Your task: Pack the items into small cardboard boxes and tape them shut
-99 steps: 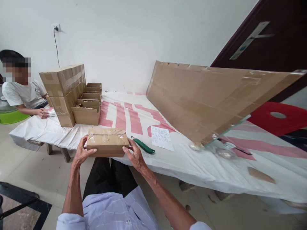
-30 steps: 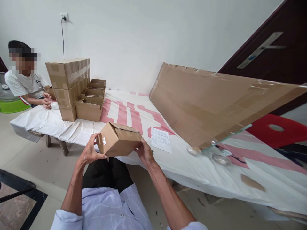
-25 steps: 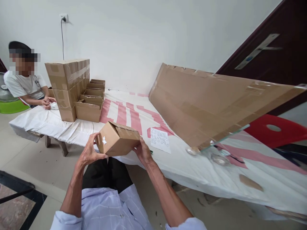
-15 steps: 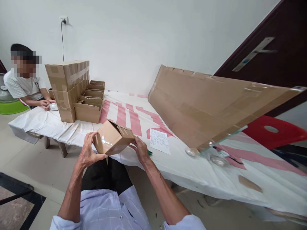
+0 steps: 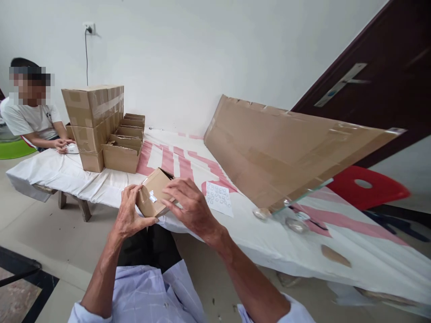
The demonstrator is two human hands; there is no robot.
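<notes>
A small brown cardboard box [image 5: 149,208] is held tilted above the front edge of the table, with a small white sticker [image 5: 152,196] on the side facing me. My left hand [image 5: 129,213] grips its left side, thumb along the bottom and fingers at the upper edge. My right hand [image 5: 191,206] reaches across the right part of the box, fingers and thumb apart over the face near the sticker. Nothing shows between those fingers; whether the fingertips touch the cardboard I cannot tell. A dark gap shows at the box's top right edge.
Taped boxes [image 5: 92,105] are stacked on the cloth-covered table [image 5: 232,237], beside several open boxes [image 5: 121,157]. A printed sheet [image 5: 218,199] lies right of my hands. Behind it leans a large cardboard panel [image 5: 286,148]. A person [image 5: 32,119] sits at the far left.
My right hand has left the box's right side and come across its front, near the sticker. My left hand keeps its grip. The view has shifted slightly right.
</notes>
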